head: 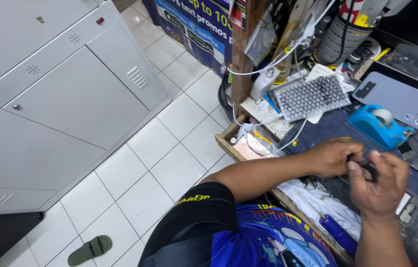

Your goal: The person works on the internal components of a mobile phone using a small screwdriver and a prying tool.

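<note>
Nearest, the right hand (379, 185) and the left hand (335, 157) meet over the dark cloth-covered workbench (337, 126), both closed in a pinch on a small dark part (365, 167), mostly hidden between the fingertips. I judge the tiny part could slip and fall among the clutter, because the grip is only by fingertips. Farther back stand a blue plastic tape dispenser (378, 126) and a grey flat phone back cover (399, 101).
</note>
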